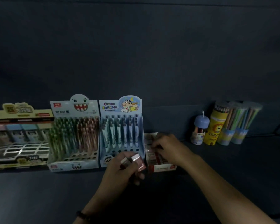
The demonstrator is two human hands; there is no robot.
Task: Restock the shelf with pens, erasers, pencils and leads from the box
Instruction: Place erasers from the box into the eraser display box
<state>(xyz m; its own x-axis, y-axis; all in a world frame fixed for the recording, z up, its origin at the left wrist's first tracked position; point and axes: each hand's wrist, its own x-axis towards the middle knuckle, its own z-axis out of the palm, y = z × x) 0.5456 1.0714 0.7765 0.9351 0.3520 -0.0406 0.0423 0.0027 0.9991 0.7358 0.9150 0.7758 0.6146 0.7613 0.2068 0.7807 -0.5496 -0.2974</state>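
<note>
My left hand [126, 170] holds a small stack of wrapped erasers [134, 160] in front of the blue cartoon pen display box [121, 131]. My right hand [166, 146] reaches into a low red-and-white eraser box [165, 168] on the dark shelf [233, 167], its fingertips pinching an eraser inside. The dim light and blur hide the eraser's details. Left of the pen box stands a shark-face pencil display [74, 135].
At the far left sits a wide display box [19, 138] with a grid tray and small packs. To the right stand a small blue-capped tube [199, 130], a yellow lion tube of coloured pencils [214, 126] and clear tubes of pencils [238, 123].
</note>
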